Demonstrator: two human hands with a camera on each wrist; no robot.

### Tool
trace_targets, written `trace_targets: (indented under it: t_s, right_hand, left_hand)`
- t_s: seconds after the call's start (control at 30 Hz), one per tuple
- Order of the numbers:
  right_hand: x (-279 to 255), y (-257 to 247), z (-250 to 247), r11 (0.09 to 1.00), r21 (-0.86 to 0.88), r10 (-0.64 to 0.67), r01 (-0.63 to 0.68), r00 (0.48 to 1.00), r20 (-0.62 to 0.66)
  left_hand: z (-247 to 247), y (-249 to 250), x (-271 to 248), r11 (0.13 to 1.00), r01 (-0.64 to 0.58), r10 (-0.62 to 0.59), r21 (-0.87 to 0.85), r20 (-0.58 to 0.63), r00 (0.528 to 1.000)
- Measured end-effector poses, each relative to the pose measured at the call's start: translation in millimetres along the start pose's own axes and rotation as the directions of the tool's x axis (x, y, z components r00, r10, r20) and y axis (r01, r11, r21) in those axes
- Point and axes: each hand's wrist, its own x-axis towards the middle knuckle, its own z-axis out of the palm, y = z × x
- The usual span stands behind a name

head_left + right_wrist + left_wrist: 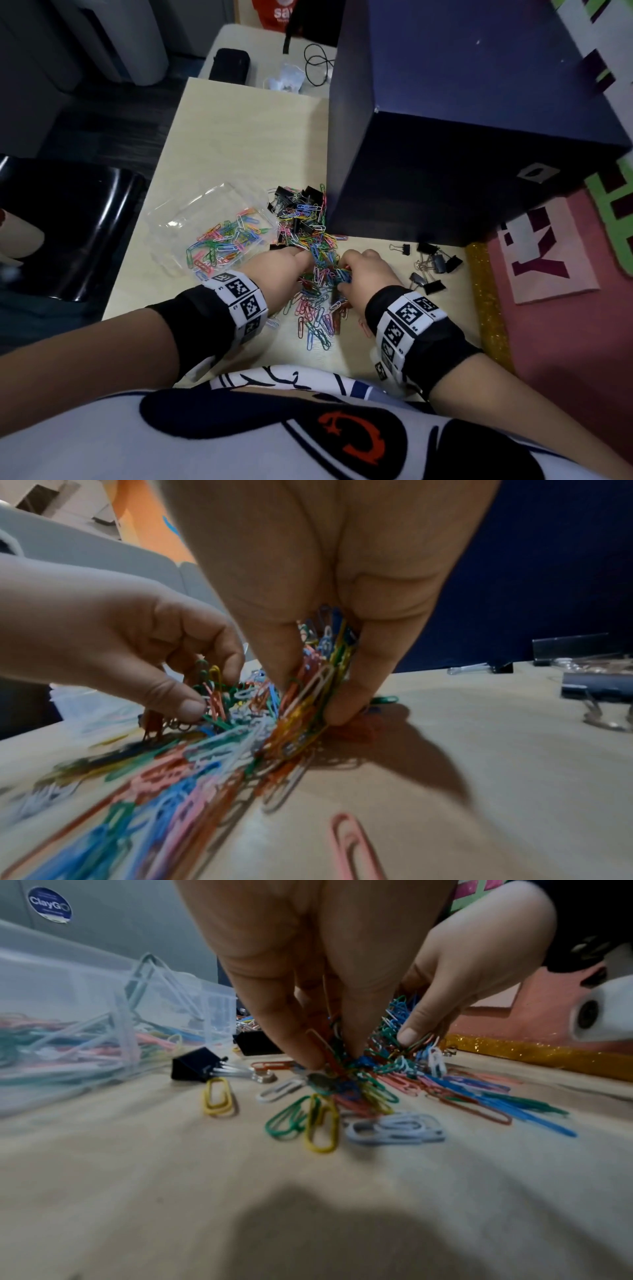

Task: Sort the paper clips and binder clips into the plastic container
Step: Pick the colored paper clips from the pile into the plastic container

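A heap of coloured paper clips (317, 274) mixed with black binder clips (301, 205) lies mid-table. My left hand (291, 265) and right hand (356, 270) both dig into it. The left hand (329, 1053) pinches several paper clips (337, 1047) between thumb and fingers. In the right wrist view the right hand (308, 696) grips a thick bundle of paper clips (315, 685). A clear plastic container (164, 219) at the left holds several coloured paper clips (222, 243). Separate black binder clips (433, 263) lie to the right.
A large dark blue box (462, 137) stands at the back right, against the heap. A gold glitter strip (486, 301) and a pink board (565, 342) border the table's right edge. A black chair (68, 222) sits left. A black pouch (229, 65) and cable (318, 65) lie far back.
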Motion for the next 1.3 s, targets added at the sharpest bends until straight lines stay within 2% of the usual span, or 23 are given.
trace_targets:
  t_s: [0.27,0.43,0.67,0.83,0.97,1.1,1.2,1.3]
  right_hand:
    - [1,-15,-17,0.993,-0.043,0.105,-0.106,0.994,-0.03]
    - [-3,-33,-28,0.994,-0.04,0.102,-0.103,0.994,-0.034]
    - [-8,-61,-38,0.998,0.043,0.046,-0.042,0.995,-0.089]
    - [-1,-97,-35,0.986,0.164,-0.019,0.041,0.99,-0.138]
    - [11,-126,-24,0.962,0.249,-0.079,0.112,0.987,-0.139]
    - [21,-146,-16,0.956,0.25,-0.119,0.15,0.983,-0.137]
    - [29,-154,-11,0.958,0.264,-0.088,0.113,0.99,-0.106]
    - [37,-156,-8,0.928,0.365,-0.056,0.073,0.997,-0.055]
  left_hand:
    - [-18,-10,-12,0.985,-0.035,0.024,-0.167,-0.07,0.997]
    - [-40,-29,-21,0.958,-0.082,0.038,-0.273,-0.161,0.986]
    - [-66,-60,-34,0.886,-0.045,-0.085,-0.462,-0.256,0.963]
    - [-72,-90,-40,0.875,0.021,-0.186,-0.484,-0.296,0.937]
    - [-68,-106,-44,0.877,0.092,-0.252,-0.472,-0.287,0.924]
    - [-60,-115,-47,0.867,0.163,-0.31,-0.47,-0.254,0.916]
    - [-56,-118,-47,0.836,0.188,-0.325,-0.515,-0.19,0.926]
    - [-55,-119,-47,0.82,0.189,-0.319,-0.54,-0.158,0.934]
